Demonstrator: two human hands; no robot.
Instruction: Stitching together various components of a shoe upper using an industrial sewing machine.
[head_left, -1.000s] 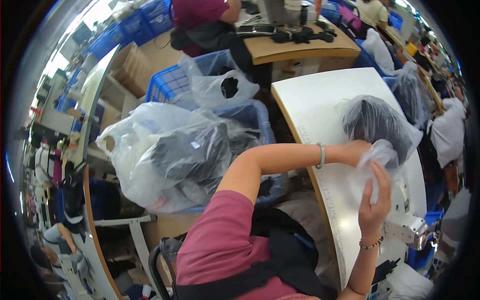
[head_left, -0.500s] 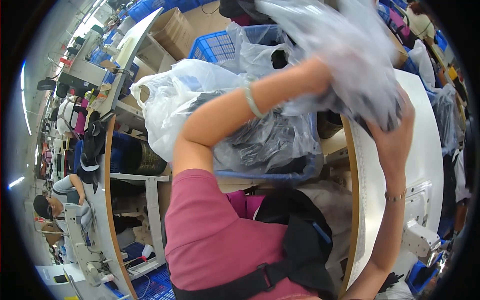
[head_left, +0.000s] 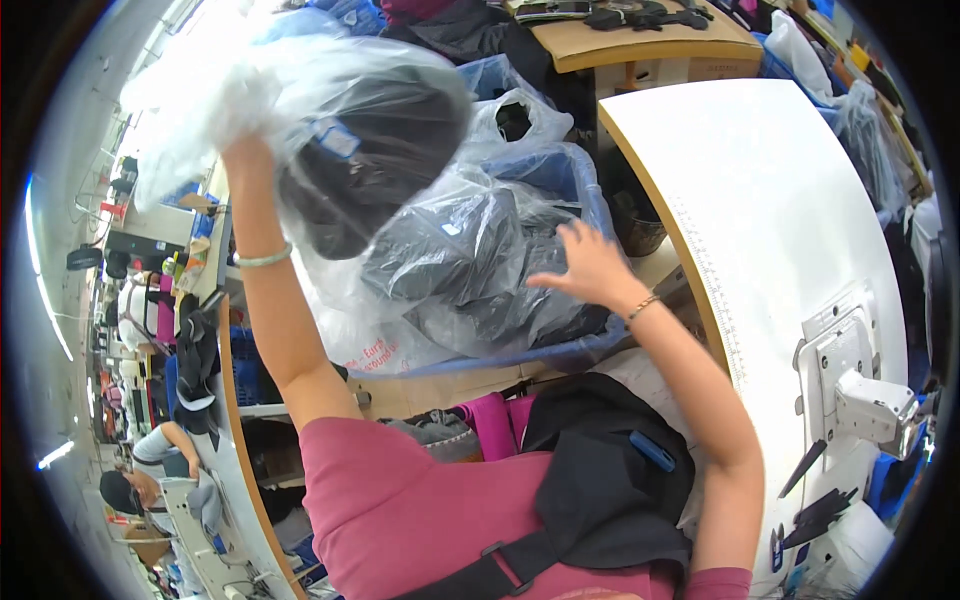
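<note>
My left hand (head_left: 246, 146) is raised at the upper left, closed on the gathered part of a clear plastic bag (head_left: 400, 75); plastic and blur partly hide its fingers. Inside that bag is a rounded black item (head_left: 385, 150), of a kind I cannot make out, with a small blue-and-white tag (head_left: 338, 140). My right hand (head_left: 597, 268) is open and holds nothing, its fingers spread over the right side of a blue crate (head_left: 598, 200). Black items in clear plastic (head_left: 450, 245) fill the crate just left of that hand.
A white sewing table (head_left: 760, 200) with a machine head (head_left: 870, 405) stands on the right. Beyond the crate is a cardboard-topped surface (head_left: 650, 42) with black parts. A black bag (head_left: 610, 460) is strapped on my front. At the lower left another person (head_left: 150, 470) sits by a machine.
My left hand has swung from over the white table to the upper left, carrying the plastic bag. My right hand has let go of the bag and moved left over the crate.
</note>
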